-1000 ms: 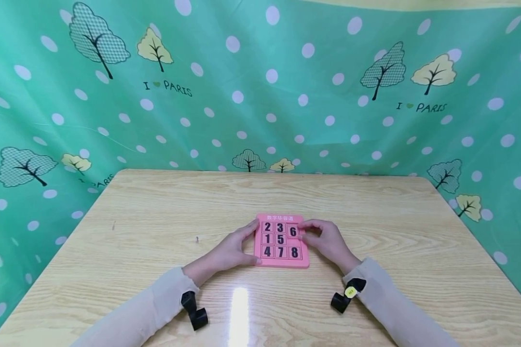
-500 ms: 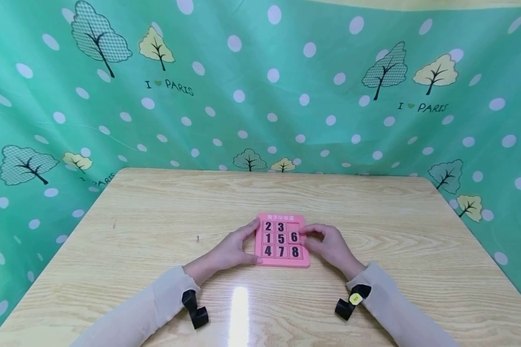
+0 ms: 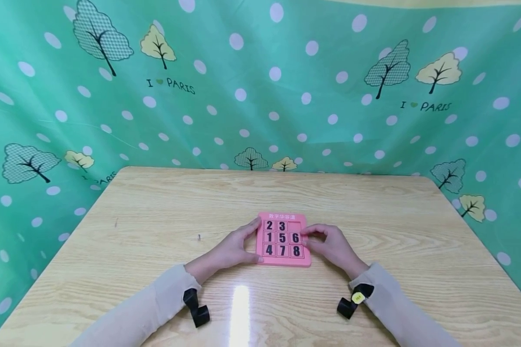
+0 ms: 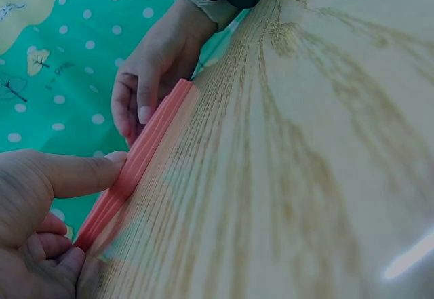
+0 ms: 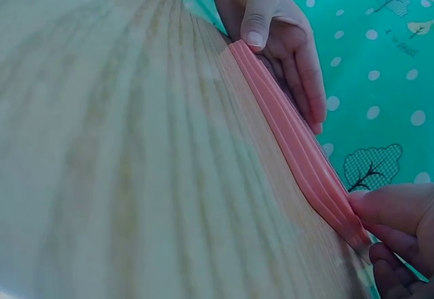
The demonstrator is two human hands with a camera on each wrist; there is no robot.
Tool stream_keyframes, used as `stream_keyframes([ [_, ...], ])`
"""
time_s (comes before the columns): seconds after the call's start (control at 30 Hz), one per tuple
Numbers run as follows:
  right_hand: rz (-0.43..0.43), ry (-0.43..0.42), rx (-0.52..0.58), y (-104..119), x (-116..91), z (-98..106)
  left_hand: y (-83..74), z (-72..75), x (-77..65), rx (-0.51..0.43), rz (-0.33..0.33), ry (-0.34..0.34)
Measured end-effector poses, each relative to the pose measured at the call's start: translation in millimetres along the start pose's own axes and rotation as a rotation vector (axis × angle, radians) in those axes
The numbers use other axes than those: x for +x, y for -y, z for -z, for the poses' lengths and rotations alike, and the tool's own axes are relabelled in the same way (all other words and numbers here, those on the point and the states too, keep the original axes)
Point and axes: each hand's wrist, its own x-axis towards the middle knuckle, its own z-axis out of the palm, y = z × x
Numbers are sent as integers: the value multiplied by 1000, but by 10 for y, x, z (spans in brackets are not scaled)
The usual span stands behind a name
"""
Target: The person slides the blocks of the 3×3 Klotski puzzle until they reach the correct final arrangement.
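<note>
A pink number slide puzzle (image 3: 284, 262) lies flat on the table, its tiles reading 2, 3 and a gap on top, then 1, 5, 6, then 4, 7, 8. My left hand (image 3: 230, 248) holds its left side, thumb at the near corner and fingers at the far one. At the right edge, my right hand (image 3: 331, 245) has its thumb and index fingertips on the 6 tile (image 3: 295, 237), apparently pinching it. In the left wrist view, the left thumb (image 4: 91, 171) presses the pink rim. Both wrist views show the puzzle edge-on, so its tiles are hidden there.
The wood-grain table (image 3: 165, 202) extends around the puzzle. Behind it hangs a green dotted curtain (image 3: 260, 96) with printed trees. Each sleeve carries a black wrist camera, such as the right one (image 3: 346, 307). A bright light reflection lies on the near tabletop.
The 6 tile has slid down from the top right toward the middle row, leaving the top-right slot vacant. My right hand moved nearer with it; the left hand stays in place.
</note>
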Motion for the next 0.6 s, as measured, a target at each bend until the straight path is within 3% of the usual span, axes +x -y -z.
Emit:
stream_keyframes([
  [0.37,6,7,19,0,13,10,-35,-15,1,-4,2,-13],
  [0.6,49,-16,43,136,18,-26,-284,30,-104,-18,8,-6],
])
